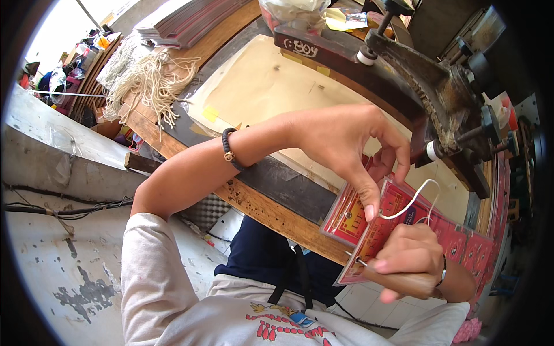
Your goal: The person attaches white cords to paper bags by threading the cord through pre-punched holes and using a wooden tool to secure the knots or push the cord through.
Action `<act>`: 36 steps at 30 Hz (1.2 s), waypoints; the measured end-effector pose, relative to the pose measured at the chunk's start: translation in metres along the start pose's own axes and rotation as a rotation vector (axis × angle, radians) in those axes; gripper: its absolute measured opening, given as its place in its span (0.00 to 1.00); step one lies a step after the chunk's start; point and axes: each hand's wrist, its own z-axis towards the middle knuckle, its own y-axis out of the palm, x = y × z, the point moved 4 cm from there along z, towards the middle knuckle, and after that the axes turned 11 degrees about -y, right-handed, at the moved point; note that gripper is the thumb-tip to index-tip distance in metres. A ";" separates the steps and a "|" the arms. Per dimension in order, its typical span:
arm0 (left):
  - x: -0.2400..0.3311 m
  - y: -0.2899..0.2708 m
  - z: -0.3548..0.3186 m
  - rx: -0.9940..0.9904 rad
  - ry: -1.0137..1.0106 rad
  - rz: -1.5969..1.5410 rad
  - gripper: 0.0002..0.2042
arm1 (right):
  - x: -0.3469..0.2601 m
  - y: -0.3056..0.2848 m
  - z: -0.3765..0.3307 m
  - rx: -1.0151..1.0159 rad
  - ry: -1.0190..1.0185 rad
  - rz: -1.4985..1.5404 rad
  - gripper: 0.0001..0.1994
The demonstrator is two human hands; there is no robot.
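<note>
At the far left, dark cables point(75, 214) run along the worn wall point(86, 294). To their right, a loose bundle of cream cords point(153, 86) lies on the wooden edge of the table point(277, 216), just beside a stack of flat sheets point(193, 23). A large tan paper point(259, 81) covers the middle of the table. The left hand point(349, 144), with a dark bracelet point(228, 149) at its wrist, is clamped on the red packet point(372, 245): thumb on the front face, other fingers curled at the upper edge, partly hidden. The packet is tilted over the table's near edge. A white cord point(416, 199) loops from beside the left thumb toward the right hand point(412, 251). The right hand, apart from the left, is clenched around a wooden-handled awl point(407, 284); its metal shaft meets the packet near the lower left edge. A heavy metal clamp point(441, 86) stands at the right.
</note>
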 end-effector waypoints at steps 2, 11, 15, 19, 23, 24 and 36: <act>0.002 0.001 0.000 0.001 -0.027 -0.002 0.27 | 0.002 0.002 -0.010 0.153 -0.068 0.098 0.28; -0.005 -0.004 0.002 -0.003 0.023 0.080 0.27 | 0.007 0.007 -0.023 0.285 -0.016 0.289 0.26; -0.004 -0.004 0.002 -0.030 -0.062 0.046 0.26 | 0.009 0.002 -0.013 0.164 -0.011 0.225 0.26; -0.004 -0.005 0.003 -0.018 -0.003 0.087 0.26 | 0.001 0.011 -0.003 0.045 -0.057 -0.047 0.27; -0.006 -0.005 0.003 -0.031 -0.003 0.063 0.26 | 0.000 0.007 -0.007 0.056 -0.129 -0.022 0.27; -0.006 -0.004 0.003 -0.030 -0.004 0.062 0.26 | 0.000 0.005 -0.007 0.080 -0.147 0.031 0.27; -0.006 -0.004 0.004 -0.027 0.070 0.077 0.23 | -0.003 0.015 -0.004 0.028 -0.119 -0.115 0.27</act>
